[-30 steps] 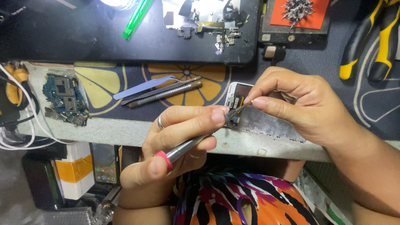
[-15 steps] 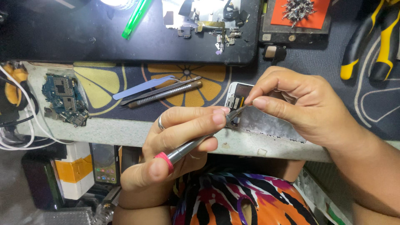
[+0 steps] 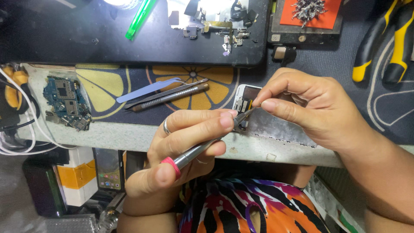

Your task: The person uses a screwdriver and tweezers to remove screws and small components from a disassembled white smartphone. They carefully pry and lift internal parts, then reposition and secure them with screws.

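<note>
Two hands at work over one opened white phone (image 3: 242, 100): left hand (image 3: 185, 146) curled around a red-capped precision screwdriver (image 3: 202, 147), gripped pen-fashion between thumb and forefinger so the tip met the phone's inner parts at a shallow slant; right hand (image 3: 310, 108), at three o'clock, pinched shut on the phone's top edge, apparently to steady it on the bench lip. Lay beyond, on a dark lemon-patterned mat (image 3: 103, 88): tweezers (image 3: 170, 92) and a blue pry tool (image 3: 146, 89) at eleven o'clock, a blue circuit board (image 3: 64, 101) at nine, yellow-handled pliers (image 3: 384, 47) at two, a green pen (image 3: 140, 17) and loose parts on a black tray (image 3: 86, 39) at twelve.
</note>
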